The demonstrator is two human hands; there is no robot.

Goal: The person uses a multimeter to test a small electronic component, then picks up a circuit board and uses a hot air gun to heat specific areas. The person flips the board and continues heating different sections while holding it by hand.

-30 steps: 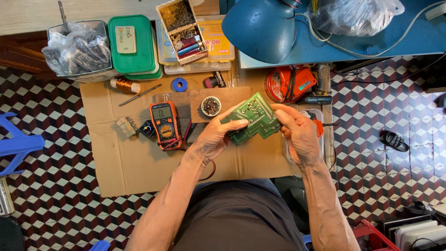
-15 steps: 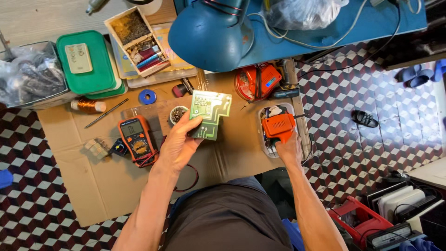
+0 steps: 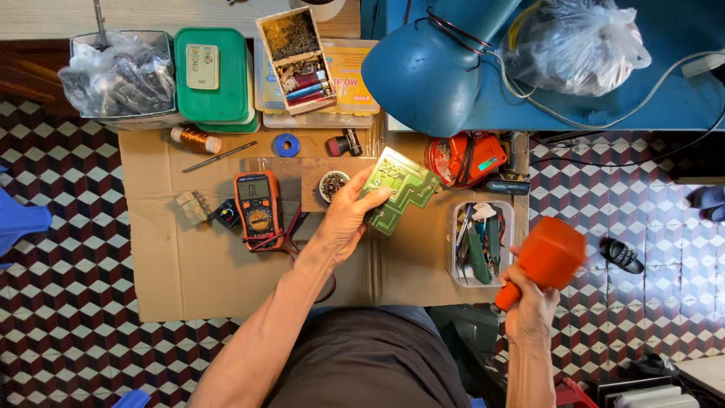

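Right hand [image 3: 531, 306] has lifted the orange tool [image 3: 545, 257] off the tool tray [image 3: 458, 253]; board unchanged in the left.
Left hand [image 3: 346, 215] fingers clamp the green circuit board [image 3: 398, 189] edge, above the cardboard mat [image 3: 204, 264] beside the multimeter [image 3: 259, 208]. Right fist closed round the tool handle. Tool not yet at the board; no work on it visible.

Flattened cardboard sheet [image 3: 189, 264] on patterned tiled floor [image 3: 60, 317]. On it: orange multimeter [image 3: 259, 209], copper wire spool [image 3: 194, 139], blue tape roll [image 3: 286, 144], screwdriver [image 3: 219, 156], clear tool tray [image 3: 481, 240], small round dish [image 3: 332, 185].
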